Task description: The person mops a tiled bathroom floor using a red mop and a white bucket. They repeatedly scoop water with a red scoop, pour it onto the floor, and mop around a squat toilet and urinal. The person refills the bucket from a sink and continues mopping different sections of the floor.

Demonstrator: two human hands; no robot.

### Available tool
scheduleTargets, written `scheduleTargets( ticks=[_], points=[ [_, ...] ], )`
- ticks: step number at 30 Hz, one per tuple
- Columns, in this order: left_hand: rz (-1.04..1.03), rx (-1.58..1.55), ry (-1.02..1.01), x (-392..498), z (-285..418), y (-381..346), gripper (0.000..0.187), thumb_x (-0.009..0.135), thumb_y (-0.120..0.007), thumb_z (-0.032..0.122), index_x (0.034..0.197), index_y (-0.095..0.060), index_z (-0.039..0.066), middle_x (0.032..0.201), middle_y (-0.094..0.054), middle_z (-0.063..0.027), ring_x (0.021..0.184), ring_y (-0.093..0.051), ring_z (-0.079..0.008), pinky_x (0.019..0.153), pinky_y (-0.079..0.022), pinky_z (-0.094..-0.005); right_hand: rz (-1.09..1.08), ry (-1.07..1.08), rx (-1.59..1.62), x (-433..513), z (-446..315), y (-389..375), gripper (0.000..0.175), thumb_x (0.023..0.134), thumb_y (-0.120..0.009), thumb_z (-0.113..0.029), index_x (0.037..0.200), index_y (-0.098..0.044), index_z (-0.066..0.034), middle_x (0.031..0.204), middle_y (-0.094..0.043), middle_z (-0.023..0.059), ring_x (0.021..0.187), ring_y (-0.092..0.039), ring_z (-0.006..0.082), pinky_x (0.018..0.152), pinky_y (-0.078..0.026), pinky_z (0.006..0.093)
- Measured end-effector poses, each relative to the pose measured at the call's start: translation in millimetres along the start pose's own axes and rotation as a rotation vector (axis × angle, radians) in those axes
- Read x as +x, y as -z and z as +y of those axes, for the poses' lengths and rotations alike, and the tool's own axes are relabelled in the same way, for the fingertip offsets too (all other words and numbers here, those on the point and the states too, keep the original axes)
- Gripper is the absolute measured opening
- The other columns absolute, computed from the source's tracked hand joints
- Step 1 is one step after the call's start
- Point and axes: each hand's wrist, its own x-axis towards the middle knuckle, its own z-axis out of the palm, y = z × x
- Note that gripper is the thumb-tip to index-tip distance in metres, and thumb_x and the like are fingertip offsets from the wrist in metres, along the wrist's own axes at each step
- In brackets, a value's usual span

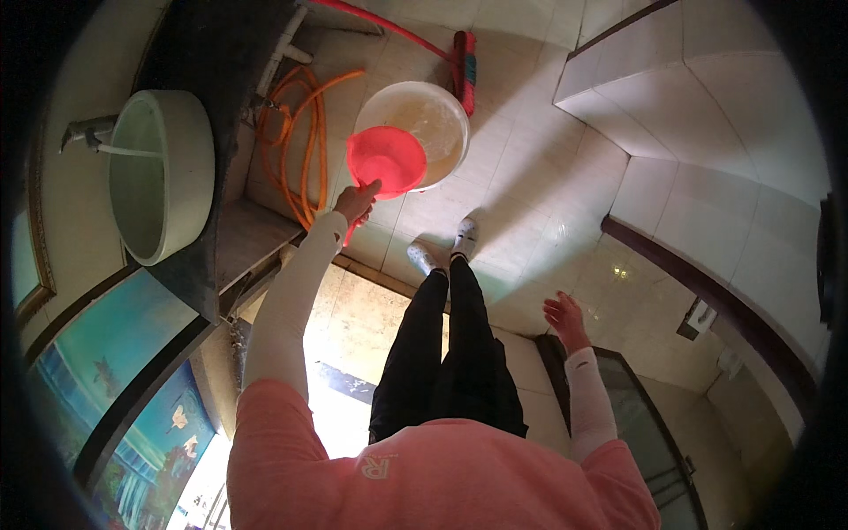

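My left hand (358,201) is closed around the handle of a red plastic dipper (387,161). The dipper's bowl overlaps the near left part of a round white basin (457,109) that holds cloudy water; whether the two touch, I cannot tell. My right hand (565,317) is held out at the right side of my body with nothing in it, its fingers partly curled. Just past the basin, a broom (466,73) with red and teal bristles lies on the tiled floor. A coiled orange hose (321,146) is left of the basin.
On a dark counter at the left stands a white vessel sink (189,179) with a metal faucet (93,129). Tiled walls and a dark raised sill (702,285) are on the right. A framed glass door (636,397) stands at the lower right. My feet are on the floor tiles.
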Motion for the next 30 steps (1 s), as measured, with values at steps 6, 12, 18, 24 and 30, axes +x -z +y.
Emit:
scheduleTargets(
  ticks=[6, 12, 18, 24, 30],
  points=[
    [-0.227, -0.611, -0.039, -19, -28, -42, 0.036, 0.082, -0.044, 0.041, 0.077, -0.046, 0.006, 0.052, -0.042, 0.0, 0.04, -0.039, -0.0109, 0.039, -0.035, -0.0244, -0.376, 0.115, -0.355, 14, 6, -166, 0.036, 0.081, -0.047, -0.038, 0.101, -0.047, -0.0078, 0.084, -0.056, 0.0063, 0.072, -0.056, 0.0159, 0.06, -0.046, 0.0271],
    [-0.369, -0.945, -0.126, -25, -32, -107, 0.04, 0.08, -0.047, 0.045, 0.084, -0.048, 0.005, 0.066, -0.054, -0.005, 0.059, -0.054, -0.0156, 0.057, -0.045, -0.0265, -0.424, 0.107, -0.5, 5, 4, -268, 0.051, 0.078, -0.044, -0.051, 0.1, -0.047, -0.0048, 0.085, -0.054, 0.0065, 0.069, -0.056, 0.0138, 0.06, -0.047, 0.0287],
    [-0.593, -1.073, -0.067, -14, -22, -157, 0.038, 0.082, -0.043, 0.044, 0.084, -0.05, 0.006, 0.072, -0.054, -0.0054, 0.069, -0.052, -0.0159, 0.064, -0.043, -0.0287, -0.314, 0.482, -0.492, 0, -11, -273, 0.033, 0.086, -0.039, -0.035, 0.1, -0.044, -0.0066, 0.054, -0.043, -0.0005, 0.036, -0.037, 0.0055, 0.029, -0.029, 0.0206],
    [-0.552, -1.002, 0.003, -14, -16, -166, 0.052, 0.083, -0.029, 0.053, 0.099, -0.047, 0.007, 0.097, -0.054, -0.0079, 0.079, -0.051, -0.0156, 0.073, -0.042, -0.0303, -0.318, 0.375, -0.71, 24, -41, -259, 0.034, 0.082, -0.045, -0.038, 0.074, -0.044, -0.0053, 0.049, -0.041, -0.0014, 0.033, -0.033, 0.0042, 0.028, -0.023, 0.0201],
    [-0.147, -1.095, 0.087, -39, -77, -144, 0.05, 0.082, -0.034, 0.051, 0.112, -0.04, 0.012, 0.107, -0.049, -0.0057, 0.087, -0.048, -0.0183, 0.077, -0.04, -0.0344, -0.302, 0.847, -1.215, 98, -53, -284, 0.031, 0.079, -0.047, -0.031, 0.072, -0.044, -0.0011, 0.057, -0.049, 0.0107, 0.05, -0.047, 0.0228, 0.043, -0.038, 0.0338]
  ],
)
